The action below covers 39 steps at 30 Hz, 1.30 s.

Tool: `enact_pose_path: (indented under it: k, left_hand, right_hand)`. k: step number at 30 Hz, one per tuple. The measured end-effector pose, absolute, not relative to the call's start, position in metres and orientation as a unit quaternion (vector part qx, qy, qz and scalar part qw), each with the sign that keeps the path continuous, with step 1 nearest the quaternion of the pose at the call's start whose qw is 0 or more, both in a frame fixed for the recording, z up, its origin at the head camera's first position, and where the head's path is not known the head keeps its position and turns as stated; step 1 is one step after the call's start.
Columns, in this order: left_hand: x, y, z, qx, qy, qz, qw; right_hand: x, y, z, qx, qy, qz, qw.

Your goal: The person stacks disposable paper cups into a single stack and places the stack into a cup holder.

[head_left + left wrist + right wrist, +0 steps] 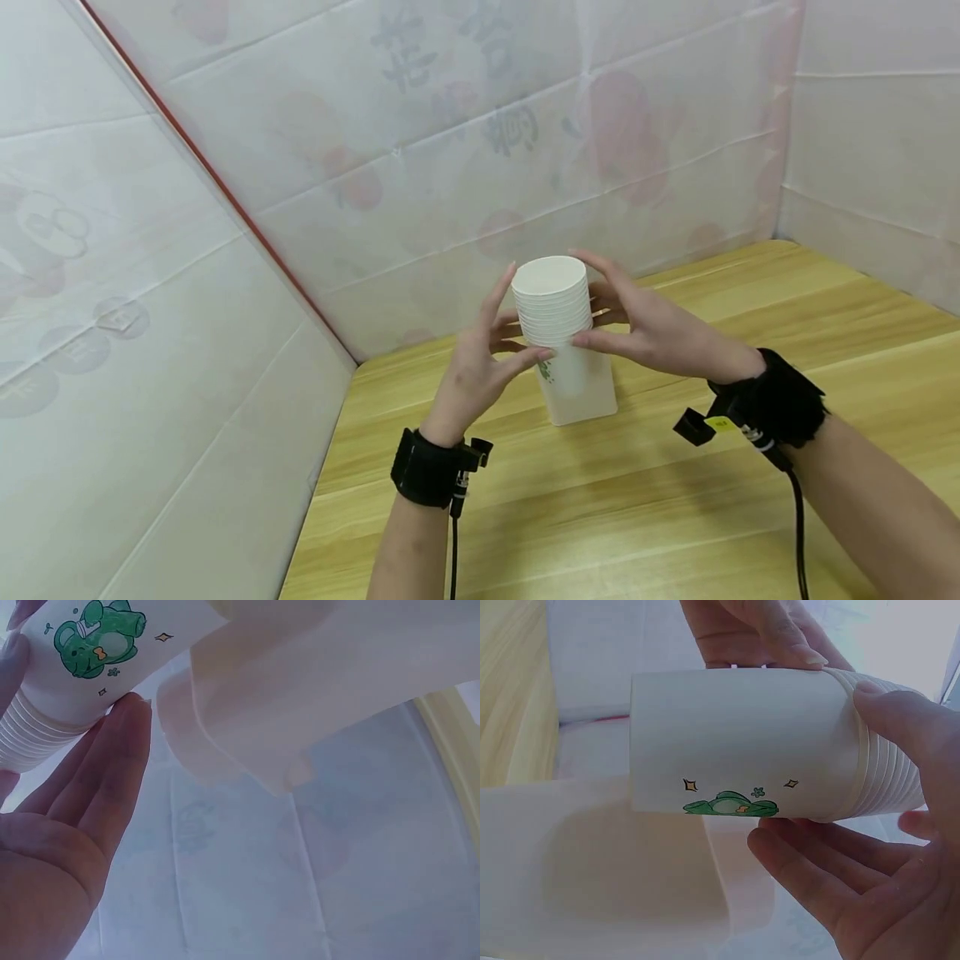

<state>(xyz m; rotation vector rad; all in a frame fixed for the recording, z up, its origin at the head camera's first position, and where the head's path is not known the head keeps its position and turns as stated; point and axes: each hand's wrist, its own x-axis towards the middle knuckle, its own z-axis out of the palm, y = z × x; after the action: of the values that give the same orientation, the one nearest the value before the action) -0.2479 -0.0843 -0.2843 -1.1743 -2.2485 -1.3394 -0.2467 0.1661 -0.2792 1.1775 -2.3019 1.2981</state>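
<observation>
Both hands hold a stack of white paper cups (553, 307), mouths up and slightly tilted. My left hand (476, 362) spreads round its left side, thumb across the front below the stacked rims. From the right, my right hand (656, 327) grips it with the thumb at the rims and the fingers behind. A green cartoon animal (101, 637) is printed on the lowest cup's wall. Behind and below the stack stands a plain whitish container (598, 398), partly hidden by the cups. In the right wrist view, the lowest cup's base overlaps this container (525, 862).
The container stands on a wood-grain table (600, 500). White printed sheeting (420, 208) hangs behind the table and along both sides, with a red strip (217, 179) at the left. Each wrist wears a black strap (427, 468) with a trailing cable (799, 525).
</observation>
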Motion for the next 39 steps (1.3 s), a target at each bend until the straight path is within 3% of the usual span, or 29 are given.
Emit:
enact_pose_path:
  k: [18, 28, 39]
  left_hand:
    - [-0.259, -0.076, -0.250, -0.412, -0.752, -0.427, 0.286]
    - [-0.269, -0.070, -0.230, -0.401, -0.740, -0.438, 0.317]
    - [-0.288, -0.065, -0.230, -0.388, -0.748, -0.418, 0.340]
  right_hand:
    - [-0.259, 0.156, -0.233, 0.415, -0.772, 0.439, 0.198]
    - [-0.269, 0.151, -0.212, 0.413, -0.767, 0.432, 0.236]
    - [-0.288, 0.146, -0.215, 0.390, -0.769, 0.436, 0.257]
